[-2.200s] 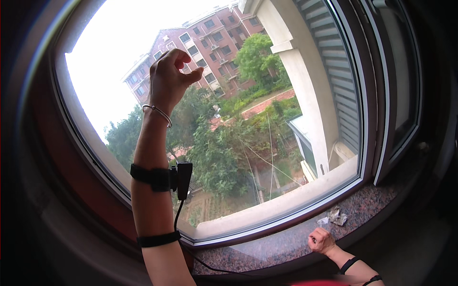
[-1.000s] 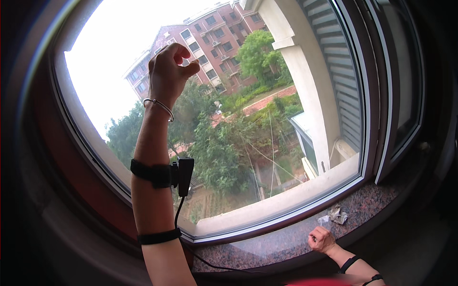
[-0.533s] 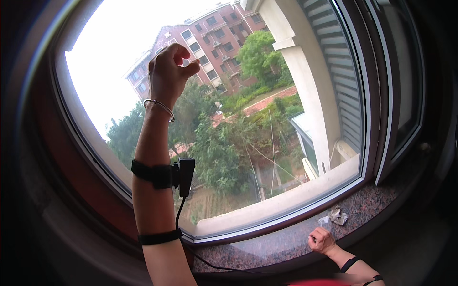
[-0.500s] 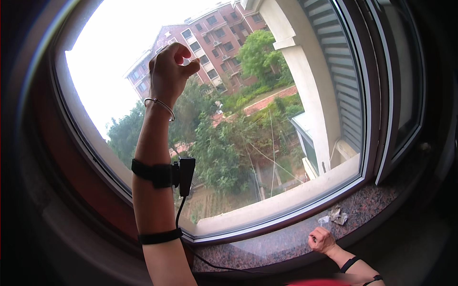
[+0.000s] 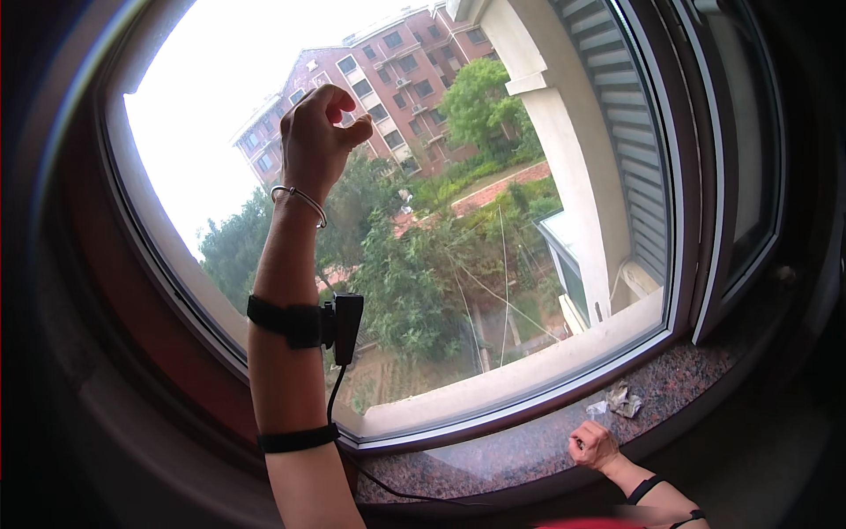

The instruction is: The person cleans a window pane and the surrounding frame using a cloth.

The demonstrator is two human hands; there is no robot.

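My left hand [image 5: 319, 137] is raised in front of the window pane [image 5: 414, 291]. Its fingers curl loosely, a gap parts them from the thumb, and I see nothing held there. A thin bangle [image 5: 301, 201] circles that wrist. Low on the right, my right hand [image 5: 594, 444] is closed in a fist over the speckled stone sill [image 5: 493, 465]. Whatever its fingers may hold is hidden. Just beyond it lie a small clear-white scrap [image 5: 597, 408] and a crumpled greyish wad [image 5: 625, 402].
A black device [image 5: 347, 328] is strapped to my left forearm, its cable [image 5: 388, 488] trailing over the sill. The dark window frame [image 5: 520, 413] curves around the pane; a second sash [image 5: 736, 159] stands at the right. Outside are trees [image 5: 401, 291] and a brick building [image 5: 388, 79].
My left hand has shifted slightly right and down, its fingers still curled alike. The right hand stays where it was.
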